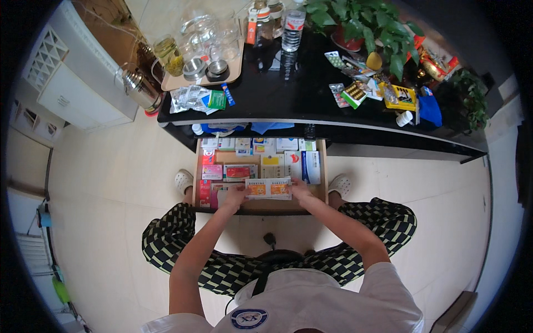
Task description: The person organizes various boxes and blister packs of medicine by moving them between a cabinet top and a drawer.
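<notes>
My left hand (pixel 235 197) and my right hand (pixel 300 191) hold a flat white packet with two orange panels (pixel 268 189) by its opposite ends. It is level above the front part of a pulled-out wooden drawer (pixel 324 166). Medicine boxes fill much of the drawer: a red box (pixel 238 173) and a pink box (pixel 212 172) lie left of the middle, a white-and-blue box (pixel 311 166) stands at the right side. A white box with a red mark (pixel 293 163) is beside it. Boxes under my left hand are partly hidden.
Above the drawer, the glossy black cabinet top (pixel 266 100) bears a tray (pixel 238 68) of glassware, a water bottle (pixel 293 31), blister packs (pixel 339 95), a yellow box (pixel 399 97) and a potted plant (pixel 347 41). A metal thermos flask (pixel 141 89) stands on the floor at left.
</notes>
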`<action>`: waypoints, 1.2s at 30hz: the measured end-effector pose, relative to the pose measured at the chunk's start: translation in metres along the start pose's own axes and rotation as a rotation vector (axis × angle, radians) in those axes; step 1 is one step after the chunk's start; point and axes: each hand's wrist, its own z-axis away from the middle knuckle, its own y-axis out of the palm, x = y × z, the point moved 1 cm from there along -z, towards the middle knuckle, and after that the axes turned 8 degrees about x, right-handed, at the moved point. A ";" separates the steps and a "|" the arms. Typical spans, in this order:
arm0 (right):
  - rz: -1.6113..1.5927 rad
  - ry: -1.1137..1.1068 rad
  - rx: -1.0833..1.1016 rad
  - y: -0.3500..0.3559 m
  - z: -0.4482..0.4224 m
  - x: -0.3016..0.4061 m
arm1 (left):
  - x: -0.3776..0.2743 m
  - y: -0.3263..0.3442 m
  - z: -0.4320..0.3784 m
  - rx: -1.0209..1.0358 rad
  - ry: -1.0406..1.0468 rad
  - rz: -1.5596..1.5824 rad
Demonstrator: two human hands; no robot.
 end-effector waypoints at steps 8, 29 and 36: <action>-0.095 0.010 0.153 0.059 0.013 0.013 | 0.025 -0.047 0.002 -0.135 -0.103 -0.034; -0.133 -0.208 -0.172 0.165 -0.151 0.050 | 0.049 -0.183 -0.139 -0.621 0.143 -0.417; -0.155 -0.105 -0.190 0.150 -0.186 0.047 | 0.008 -0.157 -0.142 -0.659 0.162 -0.451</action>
